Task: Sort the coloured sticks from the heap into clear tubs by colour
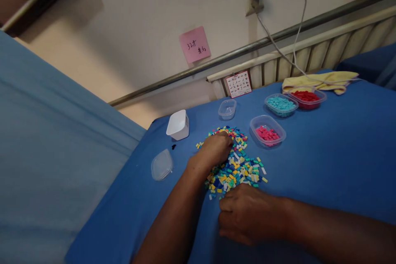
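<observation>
A pile of small coloured blocks (239, 165) in yellow, white, teal, blue and red lies on the blue table cover (324, 165). My left hand (215, 148) rests on the pile's far left side, fingers curled down into the blocks; what they pinch is hidden. My right hand (247, 214) lies at the pile's near edge with its fingers folded under, touching the closest blocks. A clear tub of pink blocks (267, 130) stands just right of the pile.
An empty clear tub (227, 109), a tub of teal blocks (281, 104) and a tub of red blocks (307, 98) stand farther back. A white box (178, 125) and a clear lid (161, 165) sit left. A yellow cloth (321, 81) and a cable lie at the back right.
</observation>
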{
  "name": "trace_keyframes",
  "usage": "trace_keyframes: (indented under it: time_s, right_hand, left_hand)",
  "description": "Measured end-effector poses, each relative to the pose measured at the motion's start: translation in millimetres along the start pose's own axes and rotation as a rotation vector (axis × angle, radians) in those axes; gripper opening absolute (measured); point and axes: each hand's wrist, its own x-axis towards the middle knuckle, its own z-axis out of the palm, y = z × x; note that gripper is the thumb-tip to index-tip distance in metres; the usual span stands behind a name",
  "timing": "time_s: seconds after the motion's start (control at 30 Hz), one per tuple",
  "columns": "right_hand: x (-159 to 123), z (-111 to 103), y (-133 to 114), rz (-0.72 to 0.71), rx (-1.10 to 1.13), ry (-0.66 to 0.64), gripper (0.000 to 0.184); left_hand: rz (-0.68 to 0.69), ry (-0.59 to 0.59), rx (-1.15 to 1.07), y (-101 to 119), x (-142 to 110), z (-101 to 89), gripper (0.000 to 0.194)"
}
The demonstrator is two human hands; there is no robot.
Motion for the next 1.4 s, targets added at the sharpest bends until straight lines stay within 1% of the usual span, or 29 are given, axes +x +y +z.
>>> trace_keyframes:
  time_s: [0.17, 0.3, 0.37, 0.53, 0.63, 0.77, 0.87, 0.93, 1.03, 1.13, 1.23, 1.33, 1.4]
  right_hand:
    - [-2.8, 0.7, -1.8, -0.003, -0.040, 0.029, 0.027]
    - [-4.4, 2.5, -1.2, 0.010, -0.034, 0.045, 0.029]
    - [-4.3, 1.2, -0.8, 0.013, -0.028, 0.029, 0.028]
    - [-2.3, -6.0, -0.2, 0.000, -0.018, -0.024, 0.033]
    - [-1.8, -6.5, -0.4, 0.004, -0.015, -0.029, 0.034]
    - [-2.0, -5.9, -0.9, 0.004, -0.023, -0.033, 0.032]
    - [-1.8, -8.3, -1.6, 0.009, -0.035, -0.051, 0.030]
    - [-1.4, -9.8, -1.8, 0.011, -0.036, -0.061, 0.030]
    - [-0.8, -9.3, -1.2, 0.013, -0.022, -0.049, 0.030]
    - [-0.6, -7.6, 0.0, 0.008, 0.003, -0.032, 0.032]
    - [-0.9, -8.2, 0.4, 0.018, 0.002, -0.035, 0.034]
    - [-1.0, -10.0, 0.2, -0.003, -0.009, -0.032, 0.033]
    - [-1.0, -10.6, 0.2, -0.011, -0.013, -0.023, 0.031]
  left_hand:
    - [0.059, -0.014, -0.024, -2.9, 7.5, -3.2, 0.021]
    - [0.036, -0.045, -0.058, -3.1, 7.8, -4.8, 0.018]
    - [0.020, -0.044, -0.059, -3.0, 5.3, -3.3, 0.017]
    - [-0.017, 0.015, -0.100, -6.6, -1.9, 4.3, 0.014]
    - [-0.014, 0.053, -0.157, -8.9, -5.0, 7.0, 0.010]
    - [0.014, 0.082, -0.206, -7.9, -7.0, 6.9, 0.009]
    - [-0.012, 0.097, -0.253, -6.7, -8.4, 4.6, 0.009]
    - [-0.038, 0.106, -0.313, -7.6, -9.6, 2.6, 0.010]
    - [-0.053, 0.147, -0.471, -9.8, -9.0, 0.3, 0.010]
    - [-0.029, 0.167, -0.721, -4.9, -0.6, -3.5, 0.006]
    - [0.047, 0.193, -0.944, 11.3, 17.6, -13.1, 0.007]
    - [0.141, 0.284, -0.985, 28.5, 37.4, -25.6, 0.017]
    - [0.143, 0.322, -0.915, 33.1, 45.1, -30.7, 0.021]
